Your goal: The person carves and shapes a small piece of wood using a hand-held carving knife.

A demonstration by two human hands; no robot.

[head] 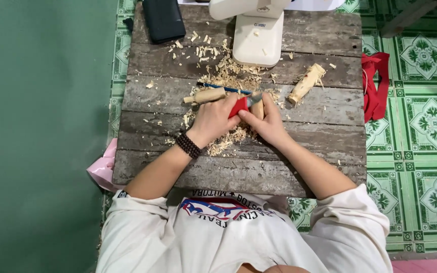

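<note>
The fingers of the left hand (212, 120) are curled tight around the red handle of a small carving knife (242, 104), whose greyish blade end shows just past the knuckles, pointing toward the other hand. The right hand (266, 123) is wrapped around a short pale wooden piece (257, 107), which stands up between its thumb and fingers so that only the rounded top shows; the knife meets it at that top. Both hands press together over the middle of a weathered plank table (309, 167), and a beaded dark bracelet (188, 145) circles the left wrist. Beneath and around the hands lies a drift of wood shavings (227, 139), thickest behind the knuckles and scattered up toward the far edge. Just behind the left hand rests a carved wooden peg (206, 95) lying on its side, with a thin blue pencil (226, 89) angled behind it. Further to the right, well apart from the hands, lies a second rough-cut wooden piece (306, 83), tilted. A white lamp base (258, 38) stands at the far middle of the table, and a dark flat case (163, 19) sits at the far left corner. Off the table, red cloth (375, 86) lies on the green patterned floor tiles (423, 136), and pink plastic (103, 169) pokes out under the near left edge.
</note>
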